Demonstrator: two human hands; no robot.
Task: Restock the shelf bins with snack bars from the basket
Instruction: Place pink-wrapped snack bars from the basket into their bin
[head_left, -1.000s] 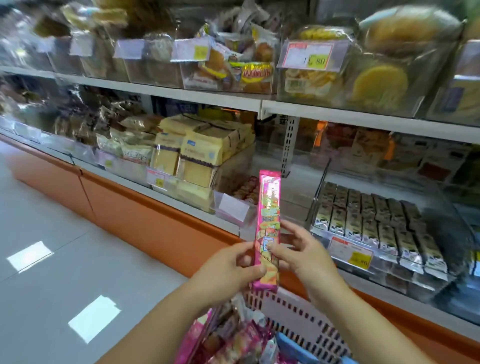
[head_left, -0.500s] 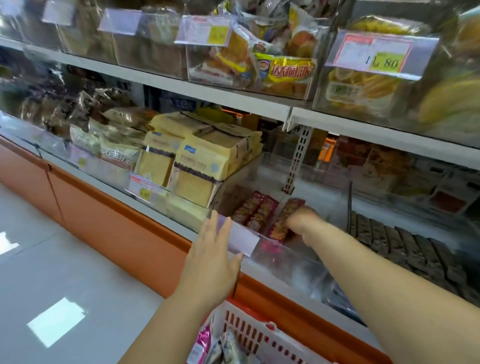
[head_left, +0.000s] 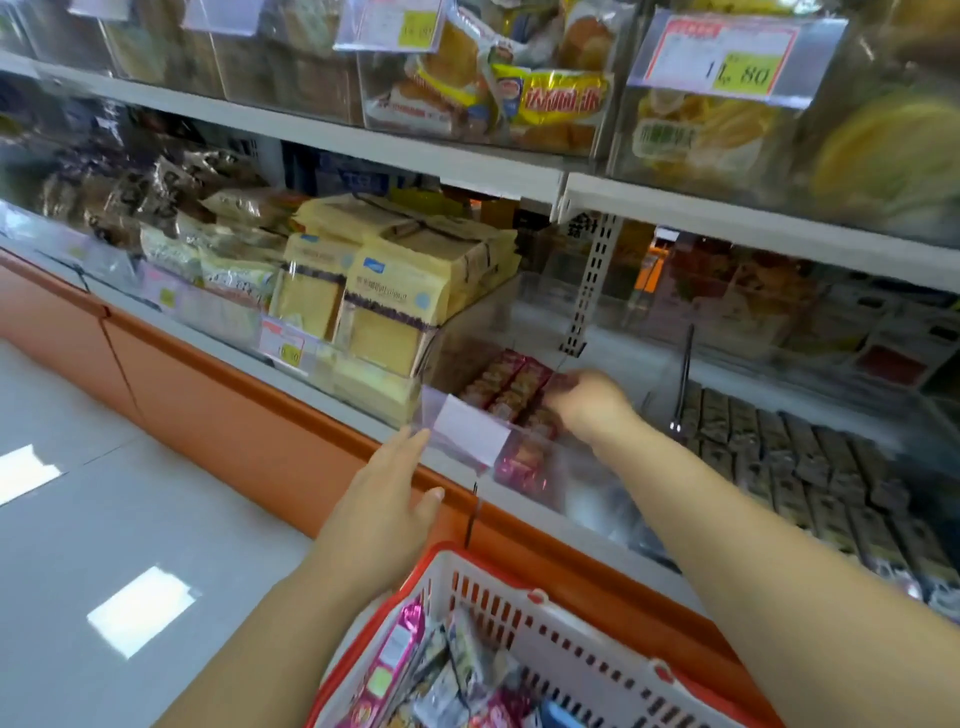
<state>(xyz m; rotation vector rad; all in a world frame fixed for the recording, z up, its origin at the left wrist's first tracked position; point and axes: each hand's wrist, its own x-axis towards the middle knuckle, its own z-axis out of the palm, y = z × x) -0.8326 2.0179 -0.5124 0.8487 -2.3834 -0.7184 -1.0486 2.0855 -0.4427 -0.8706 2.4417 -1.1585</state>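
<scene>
While the left hand (head_left: 384, 499) rests straight-fingered against the clear bin (head_left: 587, 480), the right hand (head_left: 587, 405) sits among its pink snack bars (head_left: 511, 387), grip unclear; the basket (head_left: 571, 605) holds more.

The clear plastic shelf bin (head_left: 576, 483) sits at the lower shelf's front edge. In it lie pink-wrapped snack bars (head_left: 511, 387) in rows, with the right hand (head_left: 589, 402) over them. Left of the bin stand yellow wrapped cake packs (head_left: 384, 306); right of it lie dark-wrapped bars (head_left: 805, 467). The left hand (head_left: 384, 499) is at the bin's front-left corner. Below and before the bin is a white-and-red slotted plastic basket (head_left: 571, 660). 1 shelf above the bin lie bagged buns (head_left: 493, 88).
</scene>
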